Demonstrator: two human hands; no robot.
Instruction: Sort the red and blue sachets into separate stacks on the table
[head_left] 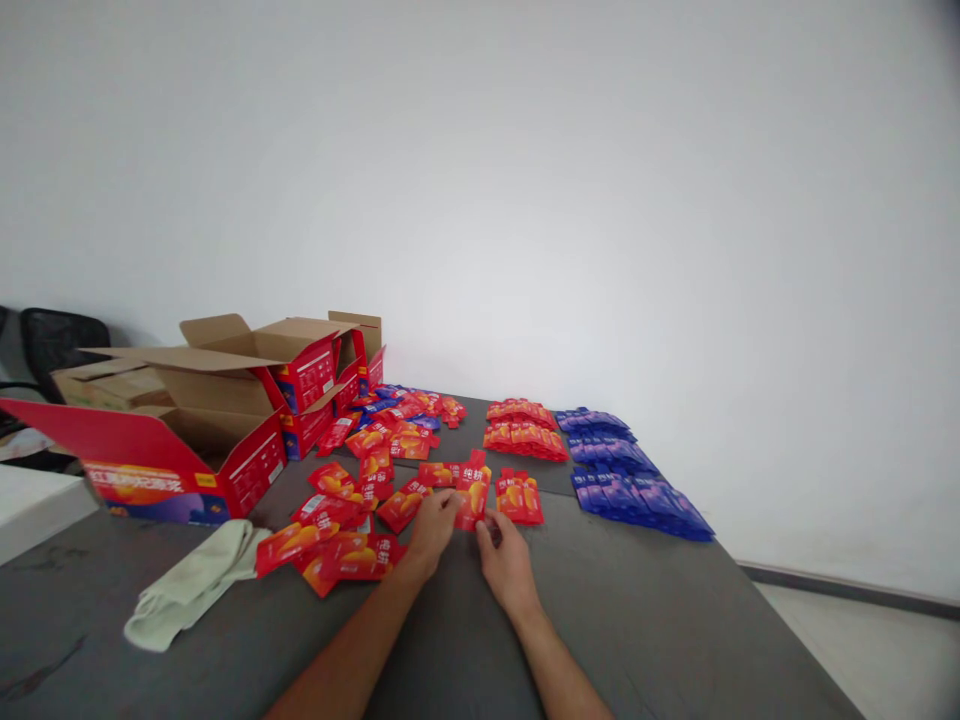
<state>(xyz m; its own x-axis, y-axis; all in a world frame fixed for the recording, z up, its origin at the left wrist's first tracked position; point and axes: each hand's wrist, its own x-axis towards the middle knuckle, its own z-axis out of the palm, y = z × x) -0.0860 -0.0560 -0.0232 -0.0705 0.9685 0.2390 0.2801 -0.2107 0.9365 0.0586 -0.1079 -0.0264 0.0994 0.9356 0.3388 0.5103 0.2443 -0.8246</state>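
Note:
Between my two hands a red pouch (472, 488) with an orange fruit print stands tilted up above the dark table. My left hand (433, 532) pinches its left edge, and my right hand (506, 562) has its fingertips closed at the lower right corner. Just right of it lies a short overlapping row of red pouches (519, 497). Loose red pouches (352, 555) are scattered in a heap to the left of my left hand. Farther back, neat overlapping rows of red pouches (525, 438) lie beside rows of blue pouches (637, 500).
Open red cardboard boxes (251, 470) stand along the left side, some stacked. A folded pale green cloth (196, 585) lies at the front left of the dark table (645, 620). Mixed red and blue pouches (401, 415) pile up near the white wall (570, 200). A black chair (64, 340) is behind the boxes.

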